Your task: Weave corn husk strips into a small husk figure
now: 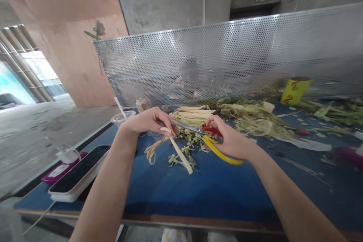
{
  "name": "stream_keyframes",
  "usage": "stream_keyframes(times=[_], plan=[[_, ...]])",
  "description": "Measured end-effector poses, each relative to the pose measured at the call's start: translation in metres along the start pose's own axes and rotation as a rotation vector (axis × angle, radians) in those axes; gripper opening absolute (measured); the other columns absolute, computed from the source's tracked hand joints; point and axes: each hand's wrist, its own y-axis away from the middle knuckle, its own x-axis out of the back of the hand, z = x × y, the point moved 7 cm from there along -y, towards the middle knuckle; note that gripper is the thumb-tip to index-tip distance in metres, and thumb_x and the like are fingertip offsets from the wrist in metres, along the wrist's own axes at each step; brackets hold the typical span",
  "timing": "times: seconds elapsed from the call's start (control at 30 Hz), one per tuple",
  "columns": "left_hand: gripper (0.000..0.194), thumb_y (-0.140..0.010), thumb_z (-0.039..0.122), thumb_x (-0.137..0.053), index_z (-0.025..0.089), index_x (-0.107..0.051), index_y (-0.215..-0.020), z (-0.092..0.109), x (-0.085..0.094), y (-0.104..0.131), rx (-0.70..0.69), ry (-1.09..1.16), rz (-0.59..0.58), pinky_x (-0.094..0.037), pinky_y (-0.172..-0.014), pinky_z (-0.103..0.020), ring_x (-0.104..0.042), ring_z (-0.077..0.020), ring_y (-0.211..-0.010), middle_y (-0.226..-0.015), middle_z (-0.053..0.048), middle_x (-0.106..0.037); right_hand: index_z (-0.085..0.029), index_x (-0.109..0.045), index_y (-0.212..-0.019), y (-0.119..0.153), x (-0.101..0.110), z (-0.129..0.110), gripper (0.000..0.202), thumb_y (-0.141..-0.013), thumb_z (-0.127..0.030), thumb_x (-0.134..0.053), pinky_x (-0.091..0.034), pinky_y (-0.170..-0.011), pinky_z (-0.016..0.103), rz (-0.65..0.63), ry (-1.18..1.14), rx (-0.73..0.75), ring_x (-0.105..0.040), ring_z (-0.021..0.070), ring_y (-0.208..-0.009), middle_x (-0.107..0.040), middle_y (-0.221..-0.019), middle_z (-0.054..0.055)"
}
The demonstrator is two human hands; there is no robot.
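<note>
My left hand [159, 120] pinches a pale, flat plant strip [181, 155] that slants down to the right over the blue table. Scissors [219, 151] with one red and one yellow handle are in my right hand [227, 136], their blades pointing left to the fingers of my left hand. Whether the blades touch the strip cannot be made out. A looped tan strand [151, 152] hangs beside my left hand. Small green sprigs [188, 151] lie beneath and behind the strip. Behind the hands is a stack of pale strips [193, 112].
The blue table [215, 193] carries a phone [82, 174] and a purple item [61, 170] at left. A lidded cup with a straw [122, 115] stands behind. Green husks [252, 115] and a yellow roll [295, 90] are at right, before a perforated metal screen [159, 60].
</note>
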Motion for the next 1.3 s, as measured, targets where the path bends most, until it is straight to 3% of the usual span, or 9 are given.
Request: stream_keyframes(times=[0.27, 0.57, 0.87, 1.1, 1.3], plan=[[0.008, -0.063, 0.022, -0.07, 0.021, -0.072, -0.071, 0.004, 0.005, -0.001, -0.001, -0.091, -0.031, -0.049, -0.071, -0.027, -0.062, -0.0168, -0.078, -0.081, -0.006, -0.07, -0.025, -0.035, -0.09, 0.002, 0.002, 0.012, 0.031, -0.071, -0.034, -0.059, -0.044, -0.064, 0.03, -0.08, 0.033, -0.057, -0.052, 0.0168, -0.074, -0.052, -0.087, 0.003], [0.012, -0.061, 0.026, -0.071, 0.02, -0.072, -0.072, -0.001, -0.008, -0.007, 0.061, -0.021, -0.098, -0.049, -0.071, -0.027, -0.063, -0.0187, -0.08, -0.078, -0.006, -0.07, -0.026, -0.037, -0.089, 0.0, -0.005, 0.009, 0.029, -0.071, -0.034, -0.058, -0.041, -0.06, 0.028, -0.105, 0.028, -0.046, -0.049, 0.0147, -0.067, -0.05, -0.079, 0.0], [0.009, -0.062, 0.018, -0.07, 0.021, -0.071, -0.071, -0.006, -0.003, -0.003, 0.011, 0.027, -0.058, -0.048, -0.075, -0.028, -0.062, -0.019, -0.085, -0.081, -0.005, -0.07, -0.026, -0.038, -0.086, -0.002, -0.004, 0.014, 0.027, -0.071, -0.035, -0.058, -0.039, -0.057, 0.028, -0.092, 0.053, -0.046, -0.05, 0.0148, -0.059, -0.056, -0.072, -0.001], [0.01, -0.063, 0.017, -0.069, 0.02, -0.071, -0.073, -0.008, -0.007, 0.001, -0.013, 0.046, -0.06, -0.046, -0.08, -0.03, -0.059, -0.021, -0.095, -0.084, -0.005, -0.069, -0.025, -0.037, -0.083, -0.003, -0.001, 0.015, 0.026, -0.071, -0.031, -0.059, -0.037, -0.056, 0.026, -0.052, -0.027, -0.032, -0.047, 0.013, -0.057, -0.052, -0.066, -0.004], [0.007, -0.064, 0.017, -0.068, 0.02, -0.07, -0.071, -0.019, 0.0, 0.007, 0.037, -0.019, 0.034, -0.047, -0.071, -0.024, -0.061, -0.0147, -0.077, -0.078, -0.002, -0.069, -0.024, -0.035, -0.085, -0.003, 0.003, 0.018, 0.028, -0.072, -0.034, -0.058, -0.036, -0.058, 0.025, -0.042, -0.039, -0.044, -0.044, 0.0114, -0.059, -0.047, -0.067, -0.004]])
